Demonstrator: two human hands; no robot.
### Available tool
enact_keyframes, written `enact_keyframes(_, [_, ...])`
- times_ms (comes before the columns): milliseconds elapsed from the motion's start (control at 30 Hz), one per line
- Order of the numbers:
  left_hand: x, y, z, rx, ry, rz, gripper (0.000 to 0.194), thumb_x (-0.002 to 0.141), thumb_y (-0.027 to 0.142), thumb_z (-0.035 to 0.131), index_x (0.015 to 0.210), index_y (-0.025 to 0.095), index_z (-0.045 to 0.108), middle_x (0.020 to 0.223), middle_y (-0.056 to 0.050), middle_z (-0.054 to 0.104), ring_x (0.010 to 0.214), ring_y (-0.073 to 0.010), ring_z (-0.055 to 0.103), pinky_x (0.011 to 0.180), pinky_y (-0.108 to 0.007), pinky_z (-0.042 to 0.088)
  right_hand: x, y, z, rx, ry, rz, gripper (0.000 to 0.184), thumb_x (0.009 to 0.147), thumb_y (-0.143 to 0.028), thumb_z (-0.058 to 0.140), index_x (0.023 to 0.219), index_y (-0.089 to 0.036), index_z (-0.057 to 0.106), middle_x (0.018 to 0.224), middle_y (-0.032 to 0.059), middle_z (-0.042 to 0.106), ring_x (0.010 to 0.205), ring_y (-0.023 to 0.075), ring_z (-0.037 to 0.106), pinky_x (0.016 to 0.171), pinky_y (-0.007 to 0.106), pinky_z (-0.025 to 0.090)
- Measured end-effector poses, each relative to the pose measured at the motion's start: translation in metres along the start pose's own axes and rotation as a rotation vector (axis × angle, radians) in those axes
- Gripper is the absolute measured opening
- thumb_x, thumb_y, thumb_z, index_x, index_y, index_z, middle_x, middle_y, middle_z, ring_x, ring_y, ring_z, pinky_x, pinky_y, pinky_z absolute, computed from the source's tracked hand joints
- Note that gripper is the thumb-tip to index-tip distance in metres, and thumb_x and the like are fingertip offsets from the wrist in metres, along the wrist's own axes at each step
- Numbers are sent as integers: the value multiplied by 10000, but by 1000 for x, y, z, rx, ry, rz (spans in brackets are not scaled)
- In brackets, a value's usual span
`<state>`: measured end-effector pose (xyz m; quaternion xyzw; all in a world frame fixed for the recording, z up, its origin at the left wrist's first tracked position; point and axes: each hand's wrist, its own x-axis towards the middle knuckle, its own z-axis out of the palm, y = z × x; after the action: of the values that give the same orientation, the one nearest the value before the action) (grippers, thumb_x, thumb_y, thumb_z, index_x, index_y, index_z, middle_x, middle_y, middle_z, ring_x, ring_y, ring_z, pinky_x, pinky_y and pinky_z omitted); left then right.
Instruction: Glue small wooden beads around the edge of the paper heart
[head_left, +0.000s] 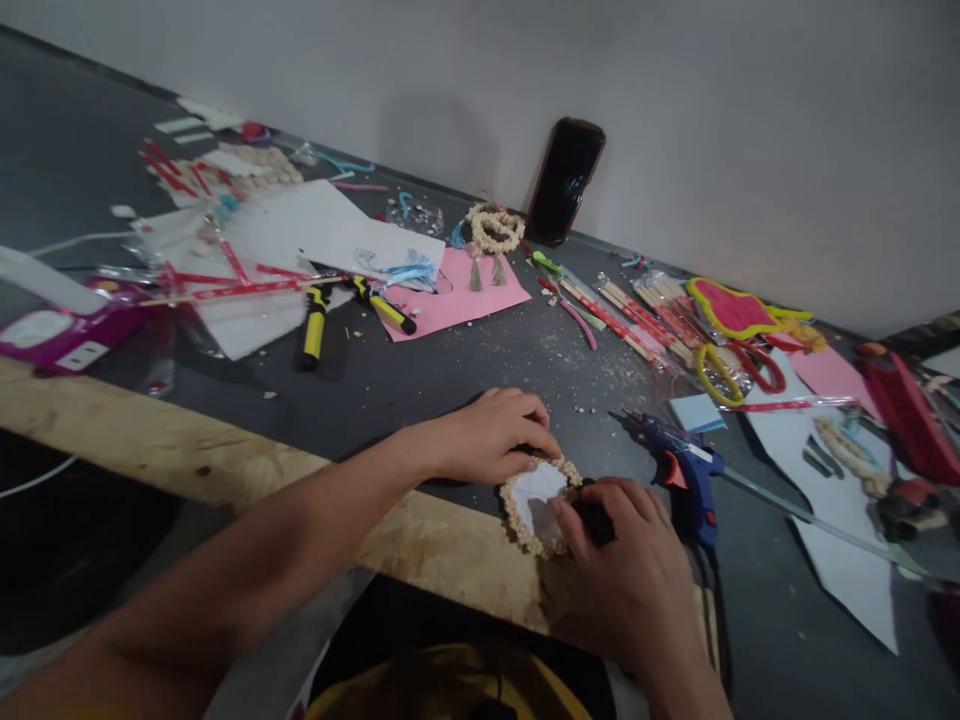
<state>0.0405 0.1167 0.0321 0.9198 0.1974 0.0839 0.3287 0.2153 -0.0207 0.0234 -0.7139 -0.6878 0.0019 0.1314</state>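
At the front edge of the table lies a beige beaded ring (527, 541) with white paper (540, 483) across its middle. My left hand (499, 435) rests on the ring's upper left rim, fingers curled and pressing on it. On the right side, my right hand (630, 540) is closed around a small black object (598, 520), which its fingers partly hide. The right thumb reaches over the white paper. Just right of that hand lies a blue glue gun (694, 470) with an orange trigger, its nozzle pointing up and left.
A phone (566, 180) leans against the wall. Tasselled beaded rings (495, 230) lie by pink paper (465, 300). Yellow-black tools (313, 330), scissors (718, 375), packaged chopsticks (611, 320), white sheets (300, 230) and a purple device (75, 325) are scattered around. The glue gun's cord hangs over the edge.
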Motion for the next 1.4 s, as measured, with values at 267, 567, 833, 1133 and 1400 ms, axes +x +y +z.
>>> enact_keyframes(267, [0, 1, -1, 3, -7, -2, 246, 856, 209, 567, 1074, 287, 650, 1092, -53, 554, 1078, -220, 490, 944, -384, 325, 1, 5, -6, 98, -29, 31, 207, 860, -402, 511, 835, -220, 609, 857, 57, 634, 821, 214, 579, 734, 354, 461])
enact_keyframes(567, [0, -1, 2, -14, 8, 7, 251, 851, 195, 568, 1073, 271, 657, 1105, -57, 555, 1088, -220, 486, 946, -381, 317, 3, 17, 2, 140, -18, 53, 261, 897, -291, 418, 976, -210, 653, 954, 68, 645, 897, 200, 585, 822, 348, 460])
enact_keyframes(833, [0, -2, 4, 0, 8, 19, 261, 841, 189, 570, 1072, 275, 652, 1098, -50, 568, 1069, -214, 495, 922, -380, 332, 4, 14, 4, 147, -64, 107, 231, 903, -314, 438, 893, -238, 655, 913, 44, 649, 879, 205, 569, 780, 338, 444])
enact_keyframes(1133, [0, 1, 3, -14, 11, 14, 263, 845, 175, 563, 1073, 269, 656, 1095, -49, 573, 1066, -212, 498, 917, -377, 339, 5, 17, 4, 192, -75, 95, 219, 906, -292, 442, 903, -252, 657, 923, 29, 647, 877, 196, 567, 774, 330, 448])
enact_keyframes(1400, [0, -2, 5, -2, 22, 31, 265, 840, 184, 568, 1074, 273, 652, 1098, -44, 571, 1066, -212, 497, 919, -376, 337, 5, 17, 4, 203, -63, 93, 231, 912, -308, 435, 906, -254, 660, 916, 27, 657, 868, 199, 574, 776, 337, 448])
